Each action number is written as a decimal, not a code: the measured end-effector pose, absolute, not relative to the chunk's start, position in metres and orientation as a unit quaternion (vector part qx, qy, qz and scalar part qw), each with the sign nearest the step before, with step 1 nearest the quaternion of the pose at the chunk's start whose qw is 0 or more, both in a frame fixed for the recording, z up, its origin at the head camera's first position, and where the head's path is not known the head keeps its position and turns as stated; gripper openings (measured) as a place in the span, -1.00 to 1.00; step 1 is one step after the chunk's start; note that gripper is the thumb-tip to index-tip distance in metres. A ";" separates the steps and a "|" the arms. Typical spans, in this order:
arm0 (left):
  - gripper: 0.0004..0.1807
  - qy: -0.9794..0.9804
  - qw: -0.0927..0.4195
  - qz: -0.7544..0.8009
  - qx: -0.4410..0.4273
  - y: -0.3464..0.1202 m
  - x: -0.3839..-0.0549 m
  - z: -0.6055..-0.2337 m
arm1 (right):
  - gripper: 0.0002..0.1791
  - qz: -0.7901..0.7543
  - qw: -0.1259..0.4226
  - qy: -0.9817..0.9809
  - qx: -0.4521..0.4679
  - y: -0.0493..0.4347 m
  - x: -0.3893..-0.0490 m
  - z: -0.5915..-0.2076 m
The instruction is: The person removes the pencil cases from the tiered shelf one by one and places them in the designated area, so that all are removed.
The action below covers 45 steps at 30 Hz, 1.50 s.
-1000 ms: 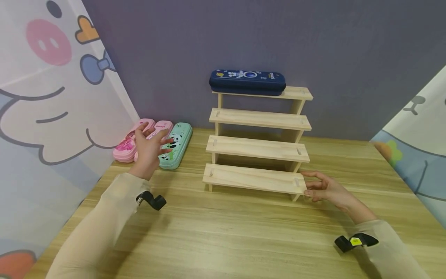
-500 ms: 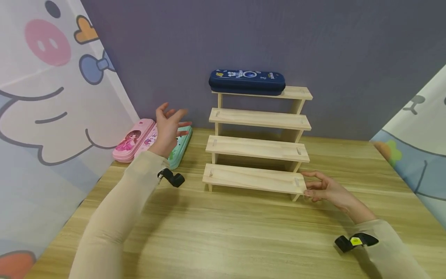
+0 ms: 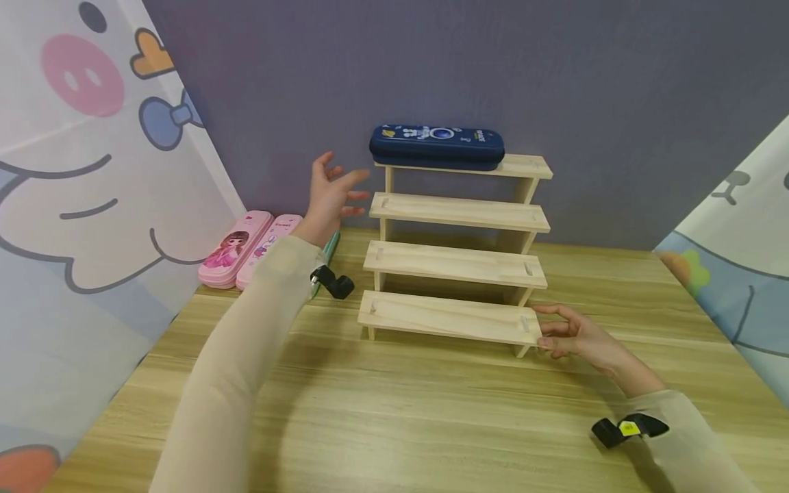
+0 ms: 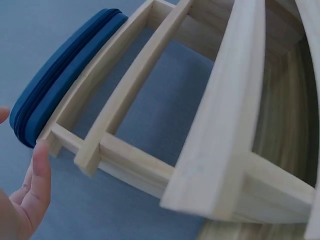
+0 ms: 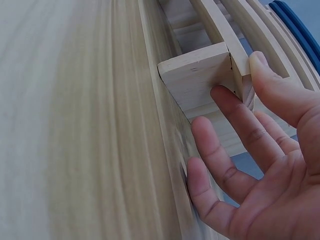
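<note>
A four-step wooden display stand (image 3: 456,263) stands on the table, with a navy pencil case (image 3: 437,147) lying on its top step. My left hand (image 3: 329,198) is in the air just left of the upper steps, fingers spread and holding nothing. In the left wrist view its fingers (image 4: 41,172) are close to the end of the navy case; whether they touch cannot be told. With thumb and fingers, my right hand (image 3: 582,340) pinches the right end of the lowest step, as the right wrist view shows with the thumb (image 5: 272,82) against the board.
At the back left lie two pink pencil cases (image 3: 231,253) side by side. A mint green pencil case (image 3: 333,248) beside them is mostly hidden behind the left forearm. A grey wall (image 3: 604,123) rises behind the stand, and cartoon-printed panels (image 3: 117,226) flank the table.
My left hand has moved up and to the right, from above the pink and mint cases to beside the stand. The right hand keeps its place on the lowest step.
</note>
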<state>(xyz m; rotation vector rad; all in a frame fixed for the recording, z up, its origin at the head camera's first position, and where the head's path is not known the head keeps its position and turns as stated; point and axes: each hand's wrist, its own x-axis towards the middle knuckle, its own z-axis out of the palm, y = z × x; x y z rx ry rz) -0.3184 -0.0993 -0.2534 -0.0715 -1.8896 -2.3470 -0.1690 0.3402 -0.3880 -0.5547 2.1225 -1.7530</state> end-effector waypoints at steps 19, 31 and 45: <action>-0.04 -0.654 0.053 -0.752 -0.059 -0.062 -0.345 -0.230 | -0.36 -0.604 0.164 0.756 -0.192 0.341 -0.169 -0.389; -0.04 -0.630 0.012 -0.773 -0.073 -0.054 -0.353 -0.227 | -0.36 -0.606 0.165 0.752 -0.199 0.341 -0.169 -0.389; -0.06 -0.635 -0.021 -0.767 -0.096 -0.061 -0.343 -0.221 | -0.35 -0.609 0.166 0.749 -0.201 0.343 -0.172 -0.390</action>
